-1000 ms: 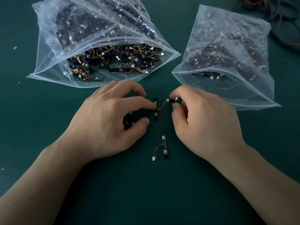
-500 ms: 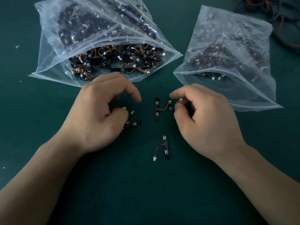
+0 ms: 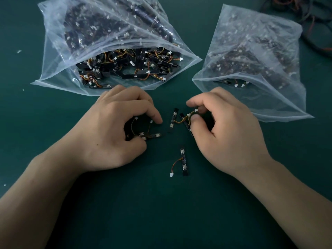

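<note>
Small black circuit strips with orange-yellow wires and white plugs lie on the green mat. My left hand (image 3: 115, 130) curls over a couple of strips (image 3: 150, 136), its thumb pressing on them and their wires looping under the fingers. My right hand (image 3: 222, 128) pinches the wired plug (image 3: 193, 112) of another strip (image 3: 186, 124) between thumb and forefinger. One strip (image 3: 173, 119) lies between the hands, its wire running toward my right fingers. A further strip (image 3: 184, 162) with a loose plug lies nearer me.
A clear plastic bag (image 3: 115, 51), open toward me and full of the same wired strips, lies at the back left. A second clear bag (image 3: 255, 60) lies at the back right. Dark cables (image 3: 312, 18) are bunched in the far right corner.
My left hand let go of the middle strip, drew back left and now holds strips there. My right hand has lifted a wired strip by its plug beside the middle strip.
</note>
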A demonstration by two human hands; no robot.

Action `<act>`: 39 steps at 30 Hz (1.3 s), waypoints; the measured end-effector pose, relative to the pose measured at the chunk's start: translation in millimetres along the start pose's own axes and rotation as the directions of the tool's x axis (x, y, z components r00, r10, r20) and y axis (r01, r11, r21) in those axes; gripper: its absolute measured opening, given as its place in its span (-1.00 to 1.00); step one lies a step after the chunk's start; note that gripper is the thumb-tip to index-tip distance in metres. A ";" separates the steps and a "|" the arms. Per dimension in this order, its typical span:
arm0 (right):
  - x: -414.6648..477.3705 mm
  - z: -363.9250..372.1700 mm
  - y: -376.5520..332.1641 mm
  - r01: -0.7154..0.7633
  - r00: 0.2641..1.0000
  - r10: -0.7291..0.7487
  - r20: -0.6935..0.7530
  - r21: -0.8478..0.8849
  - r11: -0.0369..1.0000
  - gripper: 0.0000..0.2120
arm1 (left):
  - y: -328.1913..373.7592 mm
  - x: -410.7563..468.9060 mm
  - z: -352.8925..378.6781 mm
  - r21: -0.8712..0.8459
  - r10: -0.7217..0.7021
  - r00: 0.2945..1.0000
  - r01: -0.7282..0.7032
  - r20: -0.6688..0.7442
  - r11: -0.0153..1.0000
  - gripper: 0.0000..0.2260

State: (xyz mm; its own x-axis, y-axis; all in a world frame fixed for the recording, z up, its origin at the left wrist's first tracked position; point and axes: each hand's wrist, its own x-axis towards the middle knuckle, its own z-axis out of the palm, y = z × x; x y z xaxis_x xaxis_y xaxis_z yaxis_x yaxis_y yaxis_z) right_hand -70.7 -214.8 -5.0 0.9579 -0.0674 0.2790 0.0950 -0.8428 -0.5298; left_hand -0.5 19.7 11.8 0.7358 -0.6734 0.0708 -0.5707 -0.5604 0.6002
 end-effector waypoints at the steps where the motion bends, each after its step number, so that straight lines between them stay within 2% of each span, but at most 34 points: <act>1: -0.2 0.1 -0.4 0.003 1.000 -0.003 -0.003 0.002 1.000 -0.78 | 0.0 0.0 0.6 0.002 0.001 1.000 -0.001 -0.009 1.000 -0.65; 6: 0.4 0.6 0.5 0.062 0.998 -0.060 -0.031 0.055 0.997 -0.76 | 0.5 0.5 3.3 0.020 -0.010 0.999 0.011 -0.043 1.000 -0.70; 14: 0.5 -1.1 0.3 0.038 0.999 -0.038 0.001 0.063 0.997 -0.62 | -2.4 0.2 1.5 -0.003 -0.024 0.999 0.024 -0.033 1.000 -0.50; 19: -0.1 -0.9 -1.1 0.024 0.998 -0.025 0.052 0.035 0.999 -0.62 | -1.2 0.4 3.2 0.009 -0.054 0.997 0.055 -0.050 0.998 -0.53; 30: -0.3 -0.9 -2.1 0.032 0.997 -0.032 0.072 -0.006 0.999 -0.71 | 3.1 0.5 8.7 0.053 -0.166 0.970 0.178 -0.179 0.983 -0.59; 39: 0.1 0.0 -0.3 0.084 0.991 -0.075 0.111 -0.074 0.994 -0.70 | 6.3 0.9 11.2 0.095 -0.132 0.973 0.152 -0.189 0.984 -0.73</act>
State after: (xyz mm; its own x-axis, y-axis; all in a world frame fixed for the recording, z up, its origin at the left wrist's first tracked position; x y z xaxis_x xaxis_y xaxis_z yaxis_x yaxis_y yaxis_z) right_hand -70.7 -214.5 -4.9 0.9721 0.0557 0.2277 0.1544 -0.8829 -0.4434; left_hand -7.5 10.1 6.7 0.8603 -0.4900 0.1405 -0.4843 -0.6997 0.5252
